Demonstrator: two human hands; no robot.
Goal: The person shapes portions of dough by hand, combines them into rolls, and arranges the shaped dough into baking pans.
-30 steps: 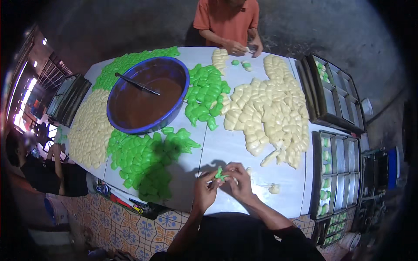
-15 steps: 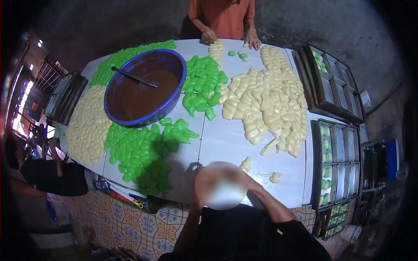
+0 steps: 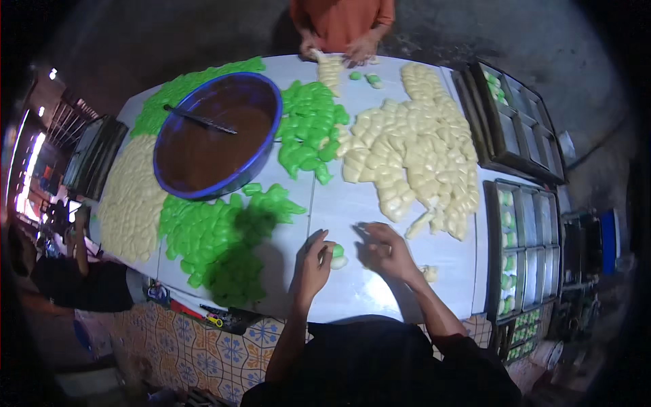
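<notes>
Your left hand (image 3: 313,261) rests on the white tabletop (image 3: 352,203) with its fingers curled beside a small dough piece (image 3: 337,256), half green and half cream, rounded and lumpy, lying just at your fingertips near the tabletop's front edge between your 2 hands. Your right hand (image 3: 384,249) lies just to the right of it, fingers loosely bent and spread over the tabletop, gripping nothing you can make out. Beyond sit a heap of cream dough pieces (image 3: 413,149), green dough pieces (image 3: 217,230) and a blue bowl (image 3: 217,132) of brown filling.
</notes>
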